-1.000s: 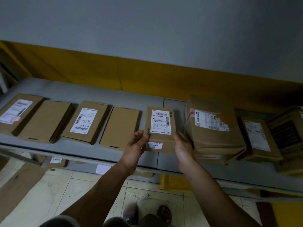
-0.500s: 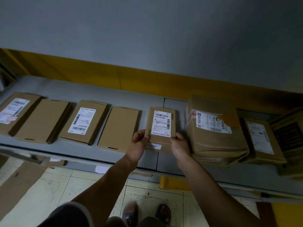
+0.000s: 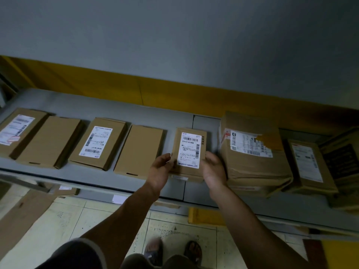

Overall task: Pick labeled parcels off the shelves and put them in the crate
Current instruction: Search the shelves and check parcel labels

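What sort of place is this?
Likely a parcel storeroom: flat brown cardboard parcels with white barcode labels line a grey metal shelf; the left hand and right hand hold one small labelled box.

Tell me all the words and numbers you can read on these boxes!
"379 A17 05-MMMM", as best it reads: on the white label of the small parcel, gripped by the left hand and right hand. The rest of that label is too small to read.
Labels on the far-left box, third box, big parcel and right parcel: too blurred to read.
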Available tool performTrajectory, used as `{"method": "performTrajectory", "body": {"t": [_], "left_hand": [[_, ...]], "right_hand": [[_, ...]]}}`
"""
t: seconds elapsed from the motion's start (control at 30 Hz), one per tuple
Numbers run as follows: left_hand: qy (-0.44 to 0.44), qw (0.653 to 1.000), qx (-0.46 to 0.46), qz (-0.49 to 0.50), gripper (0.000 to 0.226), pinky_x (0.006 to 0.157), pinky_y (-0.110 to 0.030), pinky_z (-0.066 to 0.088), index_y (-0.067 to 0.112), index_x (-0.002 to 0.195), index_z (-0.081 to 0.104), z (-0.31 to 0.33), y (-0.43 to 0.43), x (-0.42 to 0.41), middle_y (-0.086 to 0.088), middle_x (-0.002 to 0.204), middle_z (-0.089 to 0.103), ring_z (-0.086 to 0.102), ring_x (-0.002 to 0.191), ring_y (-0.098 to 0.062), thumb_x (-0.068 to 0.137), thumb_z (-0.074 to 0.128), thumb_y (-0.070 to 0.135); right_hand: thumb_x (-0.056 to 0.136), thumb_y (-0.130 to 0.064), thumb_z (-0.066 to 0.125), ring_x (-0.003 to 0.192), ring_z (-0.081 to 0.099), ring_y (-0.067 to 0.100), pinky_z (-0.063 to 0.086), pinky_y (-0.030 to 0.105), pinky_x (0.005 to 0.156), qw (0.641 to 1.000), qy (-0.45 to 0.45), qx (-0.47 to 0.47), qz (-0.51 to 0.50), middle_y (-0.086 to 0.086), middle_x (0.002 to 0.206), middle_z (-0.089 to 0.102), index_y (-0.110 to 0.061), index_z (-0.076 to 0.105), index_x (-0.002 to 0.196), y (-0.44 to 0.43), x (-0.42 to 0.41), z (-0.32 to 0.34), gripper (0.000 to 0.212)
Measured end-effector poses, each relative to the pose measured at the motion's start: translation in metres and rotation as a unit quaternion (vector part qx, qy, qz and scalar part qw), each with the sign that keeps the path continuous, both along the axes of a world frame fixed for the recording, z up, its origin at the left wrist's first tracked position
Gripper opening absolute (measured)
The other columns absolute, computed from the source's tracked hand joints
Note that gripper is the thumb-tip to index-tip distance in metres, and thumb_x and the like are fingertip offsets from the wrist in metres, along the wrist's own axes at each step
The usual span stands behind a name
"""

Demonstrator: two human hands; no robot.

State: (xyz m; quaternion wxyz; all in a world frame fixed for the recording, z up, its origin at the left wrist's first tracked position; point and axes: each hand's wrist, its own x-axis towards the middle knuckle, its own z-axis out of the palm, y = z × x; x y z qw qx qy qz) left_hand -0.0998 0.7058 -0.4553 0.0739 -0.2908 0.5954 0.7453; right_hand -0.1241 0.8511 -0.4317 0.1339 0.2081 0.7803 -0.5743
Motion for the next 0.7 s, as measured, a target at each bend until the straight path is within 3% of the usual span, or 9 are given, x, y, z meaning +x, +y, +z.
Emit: {"method": "performTrajectory", "body": {"t": [0.07,0.13,0.2,0.3,0.4,0.53,0.7], "left_hand": [[0.001,1.000,-0.012,0.027,0.018,0.086,-0.021,0.046,0.013,0.107,0.060,0.007,-0.001,0.004,0.000,0.106,0.062,0.057,0.101,-0.016,0.094,0.054,0.001],[0.002,0.998,-0.026,0.055,0.023,0.097,-0.028,0.044,0.010,0.112,0.060,0.008,-0.005,0.008,-0.005,0.114,0.062,0.056,0.108,-0.018,0.094,0.053,-0.001],[0.004,0.996,-0.021,0.087,0.023,0.090,-0.026,0.046,0.005,0.115,0.061,0.009,-0.011,0.017,-0.011,0.115,0.062,0.057,0.107,-0.022,0.093,0.055,-0.001],[0.005,0.993,0.004,0.120,0.028,0.080,-0.023,0.051,-0.001,0.120,0.059,0.013,-0.019,0.030,-0.017,0.117,0.063,0.061,0.106,-0.027,0.093,0.056,0.001],[0.005,0.988,-0.039,0.149,0.024,0.082,-0.022,0.049,0.006,0.118,0.061,0.018,-0.031,0.051,-0.009,0.114,0.065,0.062,0.101,-0.018,0.095,0.053,0.004],[-0.028,0.974,-0.146,0.172,0.030,0.106,-0.037,0.041,0.016,0.123,0.060,0.009,-0.057,0.074,-0.003,0.126,0.060,0.054,0.120,-0.021,0.097,0.050,0.006],[-0.061,0.976,-0.163,0.133,0.049,0.103,-0.033,0.037,0.016,0.144,0.042,0.008,-0.095,0.070,-0.005,0.141,0.049,0.046,0.128,-0.022,0.097,0.053,0.014]], "right_hand": [[0.097,-0.016,0.051,0.103,0.061,0.011,0.048,0.028,0.087,0.999,0.032,-0.001,-0.002,-0.006,0.127,0.064,-0.029,0.061,0.127,-0.001,0.003,0.006,0.035],[0.098,-0.016,0.051,0.117,0.057,0.011,0.048,0.028,0.094,0.998,0.054,-0.005,0.017,-0.010,0.134,0.058,-0.031,0.058,0.132,-0.004,0.006,0.013,0.037],[0.099,-0.014,0.052,0.125,0.051,0.009,0.044,0.028,0.103,0.996,0.066,-0.032,0.049,-0.011,0.137,0.054,-0.029,0.055,0.134,-0.011,0.010,0.018,0.039],[0.098,-0.013,0.053,0.127,0.050,0.009,0.040,0.026,0.104,0.992,0.064,-0.078,0.077,-0.010,0.138,0.053,-0.031,0.057,0.131,-0.025,0.016,0.019,0.037],[0.098,-0.012,0.054,0.126,0.050,0.010,0.040,0.032,0.109,0.986,0.031,-0.100,0.127,-0.007,0.138,0.052,-0.030,0.057,0.129,-0.040,0.023,0.012,0.036],[0.099,-0.012,0.052,0.129,0.047,0.013,0.037,0.025,0.104,0.973,-0.015,-0.101,0.209,0.000,0.144,0.050,-0.017,0.050,0.140,-0.062,0.037,0.003,0.041],[0.099,-0.023,0.052,0.138,0.041,0.018,0.035,0.025,0.098,0.968,-0.057,-0.057,0.236,0.002,0.154,0.038,-0.026,0.037,0.148,-0.092,0.045,-0.009,0.052]]}}
